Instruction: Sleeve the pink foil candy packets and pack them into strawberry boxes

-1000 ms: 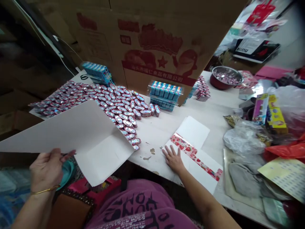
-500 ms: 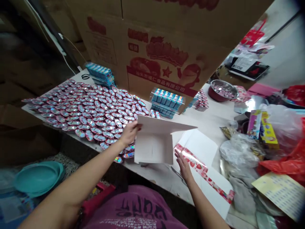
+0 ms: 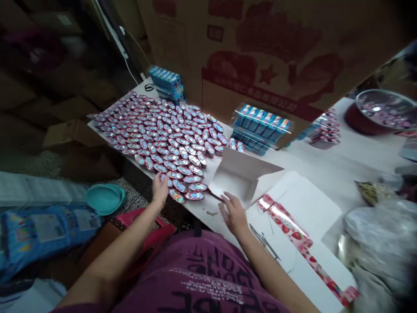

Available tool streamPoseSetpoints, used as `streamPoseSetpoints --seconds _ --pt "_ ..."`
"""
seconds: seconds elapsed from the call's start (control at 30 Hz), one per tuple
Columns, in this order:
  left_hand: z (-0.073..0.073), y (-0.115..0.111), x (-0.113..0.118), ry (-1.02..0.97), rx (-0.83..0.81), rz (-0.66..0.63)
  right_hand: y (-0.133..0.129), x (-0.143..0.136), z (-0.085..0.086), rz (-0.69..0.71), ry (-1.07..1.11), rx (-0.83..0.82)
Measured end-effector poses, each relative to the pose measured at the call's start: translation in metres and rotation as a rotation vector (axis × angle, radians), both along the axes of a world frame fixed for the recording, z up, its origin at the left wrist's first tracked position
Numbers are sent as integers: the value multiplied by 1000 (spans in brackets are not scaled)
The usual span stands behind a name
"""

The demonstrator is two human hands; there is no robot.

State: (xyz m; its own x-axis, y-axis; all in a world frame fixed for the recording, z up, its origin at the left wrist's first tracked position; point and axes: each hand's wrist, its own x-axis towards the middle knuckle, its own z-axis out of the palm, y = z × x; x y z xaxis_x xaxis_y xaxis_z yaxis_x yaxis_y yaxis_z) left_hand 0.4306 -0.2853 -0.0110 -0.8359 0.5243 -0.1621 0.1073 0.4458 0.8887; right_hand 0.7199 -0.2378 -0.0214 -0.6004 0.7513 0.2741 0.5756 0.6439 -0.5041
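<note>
An open white cardboard box [image 3: 239, 174] stands on the table with its lid raised, its inside bare. My right hand [image 3: 233, 214] is at the box's front edge with fingers apart. A dark thin strip [image 3: 215, 194] runs from the box's front corner towards its fingertips; what it is I cannot make out. My left hand [image 3: 159, 189] is at the table's front edge, its fingers curled round a small oval package at the near side of the rows. Many shiny oval packages [image 3: 172, 150] with red rims and silvery blue tops lie close together beside it.
Flat white box blanks with a strawberry-print strip [image 3: 289, 224] lie to the right, with scissors [image 3: 265, 241] on them. Blue packs [image 3: 260, 126] stand before a large brown carton [image 3: 228, 95]. A metal bowl [image 3: 374, 113] and plastic bags [image 3: 378, 234] are further right.
My left hand has let go of the white box and moved down to the near oval packages. The box now rests on the table, and my right hand has moved to its front edge.
</note>
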Motion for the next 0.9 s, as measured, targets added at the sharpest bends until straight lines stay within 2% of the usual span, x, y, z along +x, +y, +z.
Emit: streamPoseSetpoints --seconds 0.03,0.1,0.17,0.27,0.4,0.67,0.9 --pt "-4 -18 -4 -84 -54 84 -1 -23 3 112 -72 9" --pt "-10 -38 -3 -352 -129 195 -2 -70 2 210 -250 35" --pt "-13 -40 5 -692 -145 208 -4 -107 -9 213 -400 47" --pt "-10 -25 12 -1043 -85 114 -14 -130 -30 199 -464 87" --pt "-6 -10 2 -1084 -94 91 -27 -130 -42 168 -453 77" --pt "-13 -10 -10 -1129 -24 65 -20 -139 -32 -1 -549 -14" --pt "-14 -9 -8 -1070 -52 158 -19 -144 -28 60 -610 -62"
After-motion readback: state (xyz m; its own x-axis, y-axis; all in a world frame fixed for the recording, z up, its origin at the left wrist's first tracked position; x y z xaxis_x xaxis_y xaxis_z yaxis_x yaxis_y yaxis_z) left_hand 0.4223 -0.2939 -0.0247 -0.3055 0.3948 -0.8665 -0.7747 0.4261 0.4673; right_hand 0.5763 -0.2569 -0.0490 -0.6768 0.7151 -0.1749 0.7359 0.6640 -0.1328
